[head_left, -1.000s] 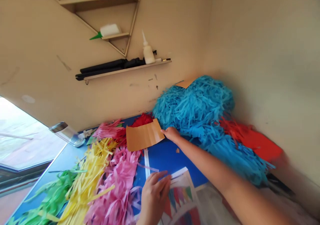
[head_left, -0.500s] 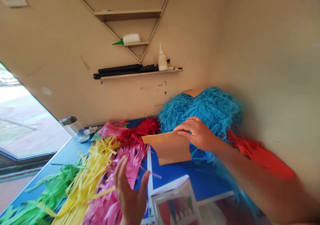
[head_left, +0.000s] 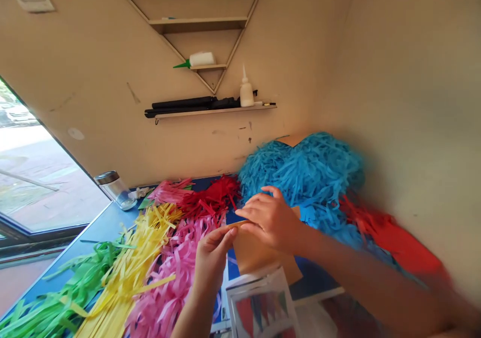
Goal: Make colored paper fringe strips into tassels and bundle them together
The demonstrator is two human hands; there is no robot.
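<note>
A sheet of orange paper (head_left: 259, 253) with a narrow folded top edge hangs over the blue table. My left hand (head_left: 214, 250) pinches the left end of that edge between thumb and fingers. My right hand (head_left: 276, 223) is on the same edge, its thumb in front and its fingers reaching left over the top; they cover part of the fold. Behind my right hand lies a big heap of blue paper fringe (head_left: 308, 173). Below the sheet is a clear packet (head_left: 259, 303) showing coloured pennant shapes.
Yellow (head_left: 131, 263), pink (head_left: 169, 278) and green fringes (head_left: 86, 278) spread over the table's left side. Dark red (head_left: 214, 195) and red-orange fringes (head_left: 402, 238) lie further back. A glass jar (head_left: 116, 190) stands tilted in view by the window. A wall shelf (head_left: 210, 111) holds a glue bottle (head_left: 246, 92).
My left hand has moved up from beside the sheet and taken hold of its left end. My right hand has shifted left along the edge, and the paper sits slightly lower.
</note>
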